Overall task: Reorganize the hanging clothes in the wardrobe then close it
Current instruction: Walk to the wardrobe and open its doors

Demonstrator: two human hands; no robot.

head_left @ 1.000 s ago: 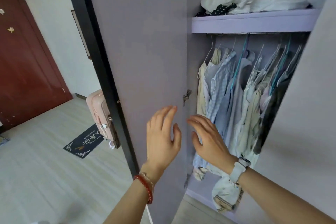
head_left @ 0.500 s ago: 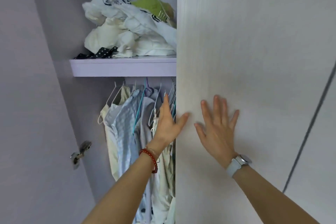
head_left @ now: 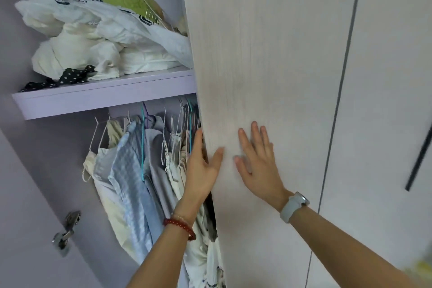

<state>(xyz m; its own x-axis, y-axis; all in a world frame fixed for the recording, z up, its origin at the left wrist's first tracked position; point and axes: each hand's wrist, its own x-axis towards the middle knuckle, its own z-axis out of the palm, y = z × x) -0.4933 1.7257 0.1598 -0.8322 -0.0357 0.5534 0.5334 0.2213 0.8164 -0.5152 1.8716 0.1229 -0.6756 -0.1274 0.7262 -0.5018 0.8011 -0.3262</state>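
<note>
Nearest the camera, the right hand [head_left: 256,159] lies spread flat on the pale wardrobe door [head_left: 268,65], while the left hand [head_left: 202,166], open, hooks its free edge. That stiff panel should swing lightly. Behind it, soft hanging clothes [head_left: 131,170] could snag.

I've got one view only, head cam, wide-angle, so no overlap w/ any other view. It looks fwd and slightly up into the wardrobe from close range, arm's length. Shelf [head_left: 102,98] sits at 10 o'clock, hanging clothes [head_left: 131,170] at 8, door panel [head_left: 268,54] fills 12 to 4. Both forearms enter from 6. Frame edges bend, esp. at 3 o'clock.
</note>
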